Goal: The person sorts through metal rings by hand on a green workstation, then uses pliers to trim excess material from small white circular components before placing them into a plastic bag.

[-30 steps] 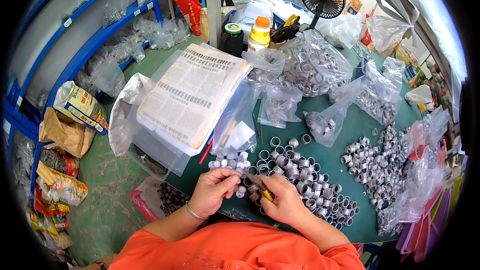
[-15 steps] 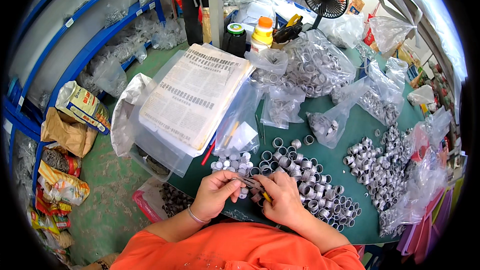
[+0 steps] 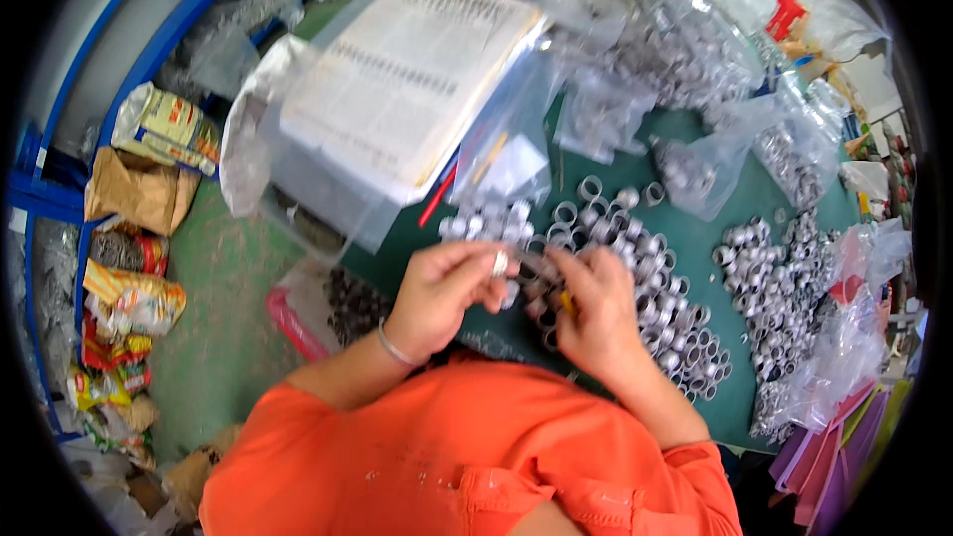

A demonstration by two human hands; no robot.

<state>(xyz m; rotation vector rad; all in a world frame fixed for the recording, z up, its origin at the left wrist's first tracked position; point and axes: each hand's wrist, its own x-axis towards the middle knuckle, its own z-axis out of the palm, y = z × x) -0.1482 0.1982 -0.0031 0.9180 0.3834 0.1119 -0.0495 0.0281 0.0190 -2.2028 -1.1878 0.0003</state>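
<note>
My left hand (image 3: 447,293) pinches a small pale round piece (image 3: 500,263) between thumb and fingers. Close to its right, my right hand (image 3: 601,313) is closed round a tool that looks like pliers (image 3: 569,304), with a yellow grip and grey metal jaws pointing at the left fingertips. Blur hides whether the jaws touch the piece. Just beyond my left hand lies a cluster of pale round toothed caps (image 3: 486,223). Many short grey metal rings (image 3: 645,268) are heaped beyond and beside my right hand, some partly hidden by it.
A newspaper-topped stack (image 3: 372,84) lies on the green table (image 3: 695,228), beside a red pen (image 3: 438,196). More metal rings (image 3: 779,288) and clear bags of parts (image 3: 695,174) cover the right side. Blue shelving (image 3: 89,119) and food packages (image 3: 134,298) stand left.
The view has tipped downward, so the table and hands sit higher in the picture. The pale piece now shows at my left fingertips. My right hand still holds the pliers.
</note>
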